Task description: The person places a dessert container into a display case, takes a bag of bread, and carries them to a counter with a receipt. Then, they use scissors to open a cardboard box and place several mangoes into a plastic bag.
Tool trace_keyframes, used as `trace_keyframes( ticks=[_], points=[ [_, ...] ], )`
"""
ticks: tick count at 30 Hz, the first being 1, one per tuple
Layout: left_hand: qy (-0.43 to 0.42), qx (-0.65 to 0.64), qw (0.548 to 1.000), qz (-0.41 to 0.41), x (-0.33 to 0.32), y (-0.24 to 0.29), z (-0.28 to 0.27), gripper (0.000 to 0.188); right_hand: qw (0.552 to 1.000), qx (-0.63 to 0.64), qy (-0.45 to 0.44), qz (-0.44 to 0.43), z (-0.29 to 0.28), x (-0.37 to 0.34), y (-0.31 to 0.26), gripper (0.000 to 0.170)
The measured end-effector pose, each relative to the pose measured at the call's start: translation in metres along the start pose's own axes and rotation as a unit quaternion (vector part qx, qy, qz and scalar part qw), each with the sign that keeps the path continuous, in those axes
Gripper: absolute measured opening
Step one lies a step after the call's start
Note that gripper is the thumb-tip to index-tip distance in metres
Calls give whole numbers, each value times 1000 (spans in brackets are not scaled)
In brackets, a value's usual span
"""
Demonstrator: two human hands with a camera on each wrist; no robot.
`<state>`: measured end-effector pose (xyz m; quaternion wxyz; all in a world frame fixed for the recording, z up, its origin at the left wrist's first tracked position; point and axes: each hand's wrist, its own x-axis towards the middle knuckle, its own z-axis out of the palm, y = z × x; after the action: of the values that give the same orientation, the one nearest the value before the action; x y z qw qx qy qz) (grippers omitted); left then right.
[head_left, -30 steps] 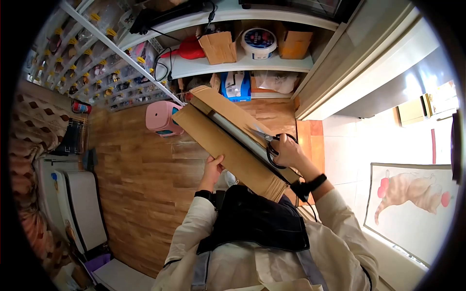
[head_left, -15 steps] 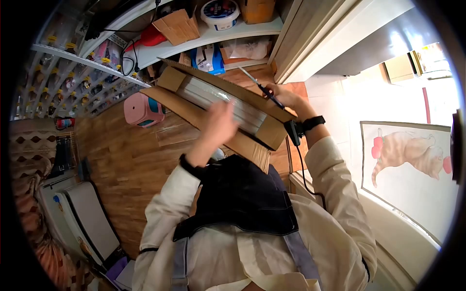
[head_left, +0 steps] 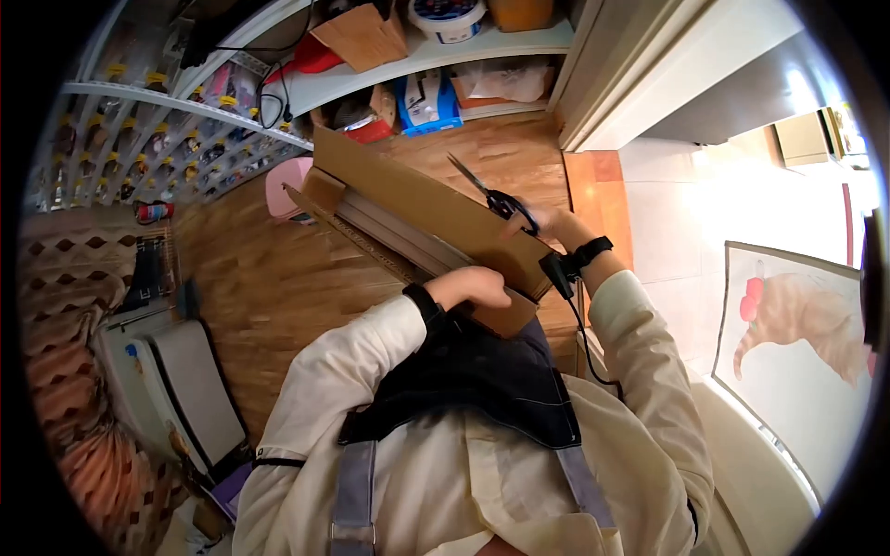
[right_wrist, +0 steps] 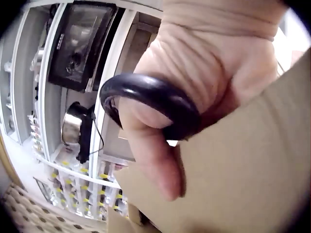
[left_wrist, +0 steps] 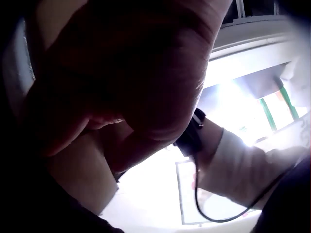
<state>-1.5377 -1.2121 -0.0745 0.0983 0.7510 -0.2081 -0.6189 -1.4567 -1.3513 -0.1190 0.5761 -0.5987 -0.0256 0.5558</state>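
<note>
A long, narrow cardboard box (head_left: 408,200) lies open at a slant before the person, with its far flap standing up. Inside it, pale long strips (head_left: 394,230) run lengthwise, partly hidden by the flaps. The left hand (head_left: 475,286) reaches to the near right end and pinches a cardboard flap (left_wrist: 77,170) between thumb and fingers. At the far right side, the right hand (head_left: 549,225) holds black-handled scissors (head_left: 503,202), blades pointing away and spread little. Its thumb passes through the handle ring (right_wrist: 146,90) and lies along the box's cardboard (right_wrist: 243,165).
Wood flooring (head_left: 278,324) lies below. Beyond the box stand a pink stool (head_left: 287,188), a blue-and-white bag (head_left: 428,102) and a shelf (head_left: 519,44) with a white tub (head_left: 447,18). Hanging packets (head_left: 120,153) line the left wall; a doorway and tiled floor (head_left: 654,222) are at right.
The left hand has gone from the box's near side, across its opening, to its near right end. The box has opened and its flaps have spread. The scissors have swung outside the far flap.
</note>
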Motion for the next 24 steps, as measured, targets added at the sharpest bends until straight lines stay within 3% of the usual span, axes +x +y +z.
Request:
trace_keyframes(
  ticks=[2,4,5,7,8,9,12,13,14,16,18,19,20,21,22,23,24],
  points=[
    [48,-3,998,26,-8,2,7,49,993,-69,63,-77,-12,11,19,65],
    [65,-18,994,91,-11,12,3,48,991,-103,38,-77,-26,15,18,62],
    [46,-79,985,144,-16,23,2,45,991,-95,55,-80,-26,5,6,62],
    [-16,-88,983,161,-32,55,4,45,990,-67,90,-88,-22,-11,-7,60],
    [-5,-85,968,238,-20,63,20,46,990,-68,93,-86,-23,-12,-8,60],
    [-75,-118,946,293,5,70,37,51,985,-103,106,-93,-25,-12,-9,61],
    [-30,-168,928,331,24,91,42,53,974,-120,133,-135,-21,-9,2,63],
    [-87,-139,948,274,13,99,17,54,968,-101,150,-174,-20,-7,7,64],
    [-99,-146,952,251,17,91,10,49,967,-103,153,-173,-21,-6,6,64],
    [-77,-1,944,320,23,72,-13,47,957,-190,119,-183,-19,-5,10,65],
    [-34,-45,943,328,-21,37,-38,46,950,-192,133,-206,-19,-6,14,62],
    [-40,-101,952,286,-31,12,-48,47,946,-211,158,-187,-20,-7,14,61],
    [13,-105,968,228,-55,-10,-62,41,941,-229,185,-168,-19,-10,13,60],
    [40,-263,941,207,-49,-53,-64,34,937,-228,212,-156,-13,-19,8,59],
    [119,-362,899,217,-39,-106,-67,24,938,-221,216,-154,-10,-24,4,59],
    [321,-154,934,24,-56,-131,-73,23,929,-244,233,-149,-6,-29,0,58],
    [388,15,889,-243,-88,-123,-78,25,919,-269,249,-146,-5,-31,-3,57]
  ],
)
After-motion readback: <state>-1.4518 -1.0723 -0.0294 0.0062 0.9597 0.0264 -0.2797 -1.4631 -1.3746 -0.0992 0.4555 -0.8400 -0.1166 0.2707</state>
